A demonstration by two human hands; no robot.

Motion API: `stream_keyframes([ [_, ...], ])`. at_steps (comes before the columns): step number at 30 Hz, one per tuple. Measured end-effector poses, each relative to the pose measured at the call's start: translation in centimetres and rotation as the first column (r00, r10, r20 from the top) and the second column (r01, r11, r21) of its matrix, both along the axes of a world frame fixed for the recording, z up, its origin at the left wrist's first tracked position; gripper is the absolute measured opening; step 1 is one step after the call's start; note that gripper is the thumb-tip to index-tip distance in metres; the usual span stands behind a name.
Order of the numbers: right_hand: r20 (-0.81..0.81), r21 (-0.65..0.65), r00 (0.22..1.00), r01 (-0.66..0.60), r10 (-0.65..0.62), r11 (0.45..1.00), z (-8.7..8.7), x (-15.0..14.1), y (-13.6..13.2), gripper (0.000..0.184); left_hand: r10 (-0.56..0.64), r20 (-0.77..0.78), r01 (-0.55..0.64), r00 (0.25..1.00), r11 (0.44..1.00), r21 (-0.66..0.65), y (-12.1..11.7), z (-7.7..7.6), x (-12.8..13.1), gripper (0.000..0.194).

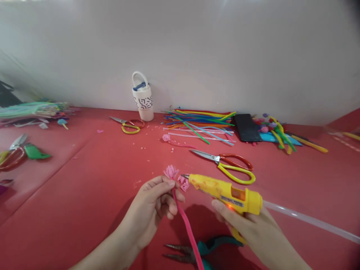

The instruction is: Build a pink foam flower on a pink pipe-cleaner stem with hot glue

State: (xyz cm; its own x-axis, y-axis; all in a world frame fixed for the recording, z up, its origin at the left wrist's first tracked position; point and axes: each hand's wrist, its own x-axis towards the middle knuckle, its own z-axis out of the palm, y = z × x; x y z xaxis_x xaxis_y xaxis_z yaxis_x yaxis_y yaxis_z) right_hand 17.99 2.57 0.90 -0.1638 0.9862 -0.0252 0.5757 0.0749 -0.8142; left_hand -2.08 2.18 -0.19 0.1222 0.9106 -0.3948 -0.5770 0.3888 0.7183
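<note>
My left hand (pixel 153 202) pinches a pink craft flower (pixel 171 172) just under its fringed head. Its long pink stem (pixel 185 219) runs down toward the bottom of the view. My right hand (pixel 247 228) is wrapped round a yellow hot glue gun (pixel 222 189) with a small orange light showing. A clear glue stick (pixel 309 219) sticks out of the gun's back. The metal nozzle points left, close beside the flower head; small pink pieces (pixel 184 183) show just behind the nozzle. Beneath my hands lie teal-handled needle-nose pliers (pixel 180 254), partly hidden by the stem.
Scissors with red and yellow handles (pixel 225 165) lie beyond the glue gun; another pair (pixel 129 125) is farther back. Against the wall stand a white tumbler (pixel 143 101), colourful pipe cleaners (pixel 199 120) and a black phone (pixel 247 127). More scissors (pixel 15 150) lie at far left.
</note>
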Motion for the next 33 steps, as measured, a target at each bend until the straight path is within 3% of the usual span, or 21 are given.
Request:
stream_keyframes([
  [5,0.049,-0.11,0.998,0.055,-0.049,0.992,-1.1,1.1,1.6,0.025,-0.014,-0.02,0.014,1.0,1.0,0.009,0.1,0.0,-0.2,0.015],
  [8,0.24,-0.11,0.969,0.081,-0.052,0.991,-1.7,1.6,3.1,0.032,-0.026,-0.038,0.026,0.999,1.0,0.001,0.2,0.0,-0.1,0.014],
  [13,0.558,-0.024,0.822,0.158,-0.118,0.987,-2.9,2.1,5.0,0.043,-0.029,-0.066,0.028,0.997,0.999,-0.016,0.1,-0.2,-0.1,0.013],
  [18,0.746,0.101,0.65,0.1,-0.142,0.99,-2.8,1.9,5.1,0.04,-0.032,-0.089,0.032,0.995,0.999,0.003,0.2,-0.5,-0.2,0.013],
  [20,0.769,0.164,0.619,0.052,-0.161,0.985,-2.3,1.5,5.0,0.038,-0.03,-0.097,0.03,0.995,1.0,-0.006,0.2,-0.7,-0.2,0.012],
  [23,0.75,0.265,0.648,-0.11,-0.133,0.958,-1.5,0.3,4.8,0.025,-0.027,-0.107,0.024,0.994,0.999,-0.022,0.3,-1.1,-0.1,0.011],
  [25,0.732,0.304,0.681,-0.287,-0.029,0.908,-1.3,-0.9,4.8,0.015,-0.02,-0.111,0.018,0.994,1.0,-0.02,0.4,-1.4,-0.1,0.011],
  [28,0.733,0.292,0.657,-0.539,0.177,0.79,-1.3,-3.0,4.9,0.012,-0.009,-0.116,0.009,0.993,1.0,-0.004,0.6,-1.7,-0.2,0.011],
  [30,0.736,0.282,0.628,-0.626,0.254,0.727,-1.6,-3.9,5.0,0.013,-0.001,-0.119,0.001,0.993,1.0,0.002,0.7,-1.8,-0.2,0.011],
  [33,0.729,0.29,0.623,-0.655,0.282,0.697,-2.0,-4.5,5.1,0.013,0.01,-0.119,-0.01,0.993,1.0,0.004,0.9,-1.6,-0.3,0.011],
])
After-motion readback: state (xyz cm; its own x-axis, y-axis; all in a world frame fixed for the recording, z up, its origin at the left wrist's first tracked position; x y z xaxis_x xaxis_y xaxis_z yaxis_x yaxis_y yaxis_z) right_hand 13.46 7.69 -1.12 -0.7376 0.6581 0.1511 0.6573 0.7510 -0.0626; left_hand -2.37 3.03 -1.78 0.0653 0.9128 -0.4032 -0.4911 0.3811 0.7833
